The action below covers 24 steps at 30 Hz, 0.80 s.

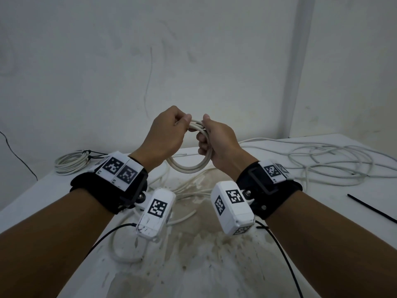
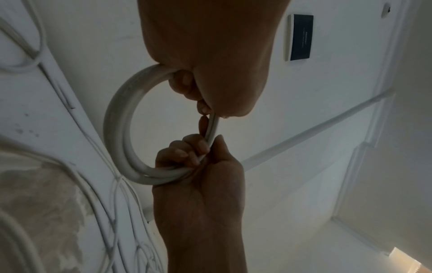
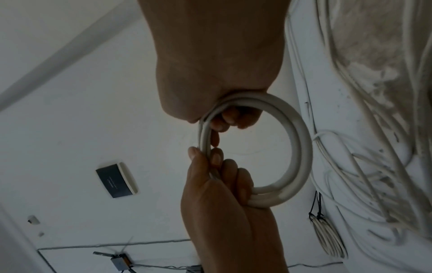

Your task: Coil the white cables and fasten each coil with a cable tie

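A small round coil of thick white cable [image 1: 189,166] hangs in the air above the table, gripped on both sides. The left hand [image 1: 165,136] pinches its upper strands between thumb and curled fingers; the right hand [image 1: 217,143] wraps its fingers round the coil's right side, thumb on top, almost touching the left. Below lies the stained white tabletop [image 1: 204,265], strewn with loose white cable [image 1: 335,160] at right. A finished white coil bound with black ties [image 1: 72,163] sits far left, and a black cable tie [image 1: 371,208] lies near the right edge. Behind stands a scuffed white wall [image 1: 193,50].
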Each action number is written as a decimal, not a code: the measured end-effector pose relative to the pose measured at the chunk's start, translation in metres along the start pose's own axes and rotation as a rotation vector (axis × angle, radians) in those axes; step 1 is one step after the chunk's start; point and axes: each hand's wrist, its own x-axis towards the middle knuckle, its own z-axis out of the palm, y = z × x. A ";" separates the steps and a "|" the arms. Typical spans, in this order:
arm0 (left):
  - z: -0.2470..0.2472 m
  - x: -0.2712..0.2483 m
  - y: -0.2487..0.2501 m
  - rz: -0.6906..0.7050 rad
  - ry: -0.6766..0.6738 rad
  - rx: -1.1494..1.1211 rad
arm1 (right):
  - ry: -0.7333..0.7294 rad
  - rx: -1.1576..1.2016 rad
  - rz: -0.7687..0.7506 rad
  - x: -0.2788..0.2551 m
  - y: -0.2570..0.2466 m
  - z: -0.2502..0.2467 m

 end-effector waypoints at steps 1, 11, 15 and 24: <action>0.001 -0.001 0.002 -0.009 0.012 -0.020 | -0.021 0.015 0.012 -0.002 -0.002 -0.004; 0.024 -0.010 0.020 -0.003 0.060 -0.061 | -0.044 0.026 0.044 -0.026 -0.012 -0.041; 0.036 -0.022 0.025 0.078 0.013 -0.044 | -0.037 0.037 0.089 -0.037 -0.015 -0.053; 0.040 -0.034 0.028 0.138 -0.025 0.015 | 0.046 -0.027 -0.023 -0.048 -0.009 -0.052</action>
